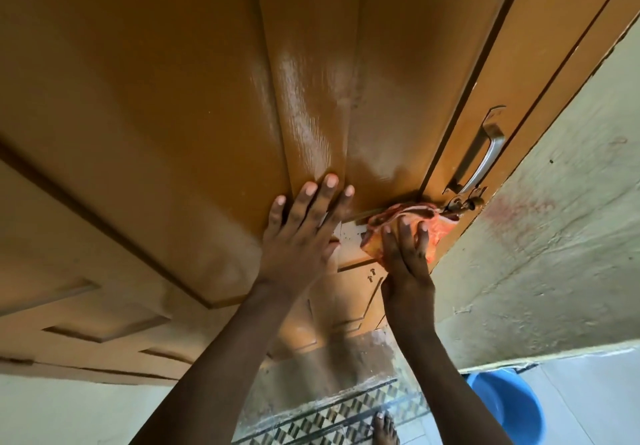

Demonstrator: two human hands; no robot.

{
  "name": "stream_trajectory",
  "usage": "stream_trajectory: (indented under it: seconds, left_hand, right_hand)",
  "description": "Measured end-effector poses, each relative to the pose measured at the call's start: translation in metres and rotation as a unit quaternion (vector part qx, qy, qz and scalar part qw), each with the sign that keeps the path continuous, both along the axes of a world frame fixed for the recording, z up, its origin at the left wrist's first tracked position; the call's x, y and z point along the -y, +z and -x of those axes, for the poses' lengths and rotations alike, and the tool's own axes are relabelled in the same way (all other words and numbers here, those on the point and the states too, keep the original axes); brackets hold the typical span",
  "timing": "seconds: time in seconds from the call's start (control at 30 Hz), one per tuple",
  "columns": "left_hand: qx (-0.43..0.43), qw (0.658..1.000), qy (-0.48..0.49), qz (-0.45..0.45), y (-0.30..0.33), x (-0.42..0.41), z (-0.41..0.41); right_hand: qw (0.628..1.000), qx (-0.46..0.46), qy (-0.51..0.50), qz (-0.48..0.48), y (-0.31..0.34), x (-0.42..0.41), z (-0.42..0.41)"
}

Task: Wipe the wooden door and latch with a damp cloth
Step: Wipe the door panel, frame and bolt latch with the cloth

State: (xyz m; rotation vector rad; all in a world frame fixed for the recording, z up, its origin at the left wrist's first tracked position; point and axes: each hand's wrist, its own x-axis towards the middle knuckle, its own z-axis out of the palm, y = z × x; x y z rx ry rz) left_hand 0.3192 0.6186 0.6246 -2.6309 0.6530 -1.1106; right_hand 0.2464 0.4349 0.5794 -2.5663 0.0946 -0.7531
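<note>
The brown wooden door fills most of the view, with a wet glossy streak down its middle panel. My left hand lies flat on the door with fingers spread, just left of the latch. My right hand presses an orange-pink cloth against the door at the latch. The metal latch bolt pokes out to the right of the cloth; the rest of the latch is partly hidden under it. A silver pull handle is fixed above the latch near the door's edge.
A pale green wall stands right of the door. A blue bucket sits on the floor at lower right. Below are patterned floor tiles and my bare foot.
</note>
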Motion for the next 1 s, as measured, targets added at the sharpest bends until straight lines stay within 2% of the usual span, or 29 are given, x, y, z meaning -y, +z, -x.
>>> stream_trajectory:
  seconds: [0.07,0.13,0.3,0.47,0.63,0.8,1.0]
  left_hand:
    - [0.005,1.0,0.003,-0.004,0.001,0.001,0.0]
    - [0.013,1.0,0.006,-0.008,0.002,0.001,-0.001]
    - [0.02,1.0,0.008,-0.007,0.002,0.001,0.0]
    - [0.027,1.0,0.007,0.001,0.002,0.002,-0.004]
    - [0.017,1.0,0.004,-0.002,0.001,0.001,-0.001]
    - [0.016,1.0,0.0,0.003,0.005,0.002,-0.002]
    - [0.013,1.0,0.001,0.002,0.005,0.001,0.0]
  right_hand:
    - [0.998,0.008,-0.043,-0.044,0.005,-0.018,-0.006]
    - [0.997,0.004,-0.039,-0.066,0.006,-0.04,-0.008]
    - [0.999,-0.003,0.031,0.016,-0.006,-0.007,0.005]
    - [0.997,-0.021,-0.041,-0.063,0.008,-0.046,-0.006]
    - [0.999,-0.031,0.008,0.028,-0.001,-0.015,0.009]
    - [0.996,-0.069,-0.057,-0.024,0.019,-0.049,-0.003]
    - [0.992,-0.063,0.019,0.11,0.016,-0.001,0.013]
